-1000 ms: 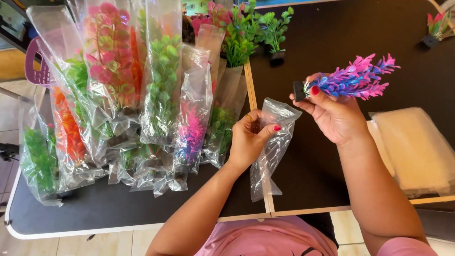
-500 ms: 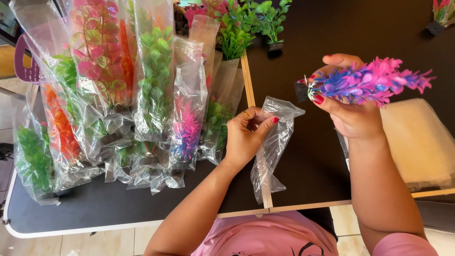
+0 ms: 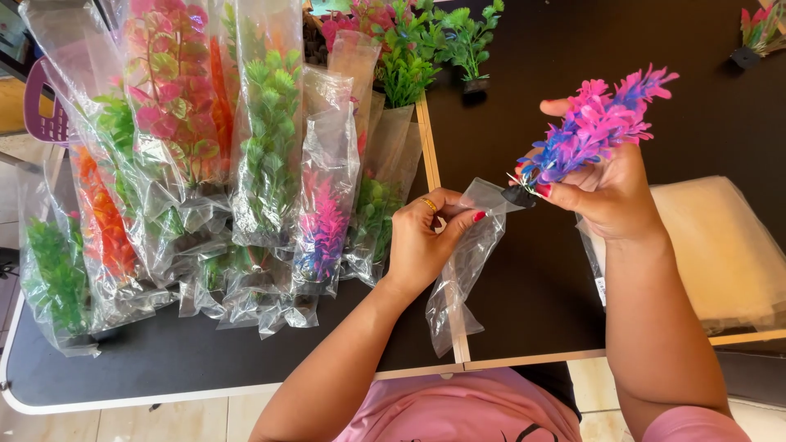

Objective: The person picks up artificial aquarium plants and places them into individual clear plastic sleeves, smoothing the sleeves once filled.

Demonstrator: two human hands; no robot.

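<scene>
My right hand holds a pink, purple and blue artificial plant by its stem, tilted, with its small black base at the mouth of a clear plastic bag. My left hand pinches the top edge of that bag, which hangs down over the black table. The base touches the bag's opening; most of the plant is outside the bag.
Several bagged artificial plants in green, orange and pink lie in a row to the left. Unbagged green plants stand at the back. A stack of clear bags lies at the right. A purple basket sits far left.
My right hand has tipped the plant and brought its black base down and left to the bag's mouth. My left hand keeps hold of the bag's top.
</scene>
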